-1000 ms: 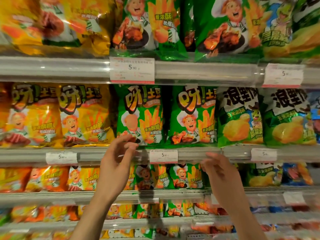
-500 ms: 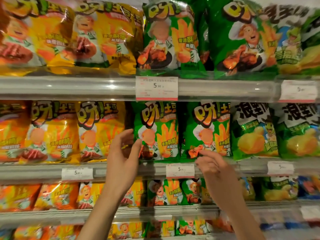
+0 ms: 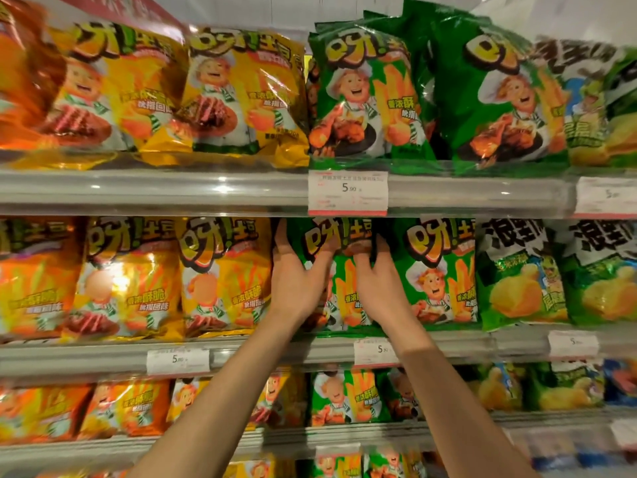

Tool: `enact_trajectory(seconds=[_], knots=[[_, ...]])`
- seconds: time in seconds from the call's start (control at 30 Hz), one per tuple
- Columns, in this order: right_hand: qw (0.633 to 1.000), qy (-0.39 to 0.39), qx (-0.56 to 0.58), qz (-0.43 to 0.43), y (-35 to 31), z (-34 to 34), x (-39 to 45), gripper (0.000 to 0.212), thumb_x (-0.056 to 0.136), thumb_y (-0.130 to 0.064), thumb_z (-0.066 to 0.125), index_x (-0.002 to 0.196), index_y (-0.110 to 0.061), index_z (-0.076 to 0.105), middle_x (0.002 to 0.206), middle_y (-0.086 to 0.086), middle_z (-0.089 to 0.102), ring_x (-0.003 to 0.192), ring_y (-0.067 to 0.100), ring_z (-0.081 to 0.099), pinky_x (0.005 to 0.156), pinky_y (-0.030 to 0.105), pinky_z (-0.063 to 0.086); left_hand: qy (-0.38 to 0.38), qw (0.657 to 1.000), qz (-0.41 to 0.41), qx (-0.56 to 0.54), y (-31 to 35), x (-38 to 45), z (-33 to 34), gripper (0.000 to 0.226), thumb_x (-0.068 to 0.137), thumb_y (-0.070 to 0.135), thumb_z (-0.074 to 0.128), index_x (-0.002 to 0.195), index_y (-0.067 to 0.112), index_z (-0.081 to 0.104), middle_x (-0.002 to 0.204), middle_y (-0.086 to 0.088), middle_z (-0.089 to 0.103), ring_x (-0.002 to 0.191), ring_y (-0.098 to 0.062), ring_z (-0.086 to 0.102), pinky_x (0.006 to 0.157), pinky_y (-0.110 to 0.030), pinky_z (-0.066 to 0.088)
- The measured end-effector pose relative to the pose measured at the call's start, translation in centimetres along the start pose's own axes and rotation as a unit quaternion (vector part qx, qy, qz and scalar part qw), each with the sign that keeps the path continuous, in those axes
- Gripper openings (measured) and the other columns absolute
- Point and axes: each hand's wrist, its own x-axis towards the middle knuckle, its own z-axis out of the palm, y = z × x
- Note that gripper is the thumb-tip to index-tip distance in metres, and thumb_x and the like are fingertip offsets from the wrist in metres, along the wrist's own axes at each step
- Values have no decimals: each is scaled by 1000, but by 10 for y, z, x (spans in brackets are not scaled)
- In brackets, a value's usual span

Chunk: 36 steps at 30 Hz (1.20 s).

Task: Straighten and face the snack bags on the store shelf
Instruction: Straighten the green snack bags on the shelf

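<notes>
A green snack bag point(image 3: 339, 246) on the middle shelf point(image 3: 262, 353) was gripped at its upper edges by the left hand point(image 3: 296, 281) and the right hand point(image 3: 381, 284), between yellow and green bags.

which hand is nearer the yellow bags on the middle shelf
Left. The left hand grips the green bag's left edge, right beside the nearest yellow bag; the right hand holds its far edge.
</notes>
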Motion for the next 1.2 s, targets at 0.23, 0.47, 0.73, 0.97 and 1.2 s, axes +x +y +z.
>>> enact_trajectory(seconds=[0.23, 0.47, 0.73, 0.97, 1.2], knots=[[1000, 22, 10, -17, 6, 4, -2, 55, 100, -33, 49, 152, -26, 31, 151, 1, 37, 140, 20, 37, 117, 44, 32, -5, 997, 25, -75, -7, -2, -6, 84, 82, 56, 71, 148, 35, 24, 134, 3, 57, 125, -15, 57, 103, -39, 51], [1000, 22, 3, -19, 4, 6, -2, 53, 101, -28, 49, 150, -24, 30, 149, 3, 32, 139, 21, 33, 109, 29, 26, -4, 999, 36, -12, -2, -1, -4, 79, 89, 67, 51, 153, 38, 14, 141, -9, 54, 127, -25, 54, 105, -44, 47], [998, -25, 14, 46, 6, 0, 0, 77, 98, -50, 47, 159, -22, 9, 162, 2, 26, 147, 22, 28, 114, 35, 27, -4, 998, -26, -51, 0, -1, -8, 82, 96, 49, 58, 158, 22, 11, 146, 1, 46, 128, -12, 47, 94, -21, 36], [993, -77, -19, 86, 2, 2, 4, 70, 101, -51, 40, 155, -17, 13, 148, 11, 43, 125, 27, 46, 92, 30, 30, -63, 996, -42, -51, -3, -7, -10, 85, 94, 54, 57, 159, 26, 10, 151, 2, 44, 132, -11, 43, 99, -22, 34], [994, -31, -84, 69, 6, 12, 8, 66, 99, -50, 38, 150, -10, 22, 140, 22, 46, 124, 39, 48, 96, 42, 40, -54, 998, -26, -13, -7, -1, -13, 85, 91, 64, 51, 158, 31, 9, 155, -2, 42, 135, -26, 48, 100, -28, 41]])
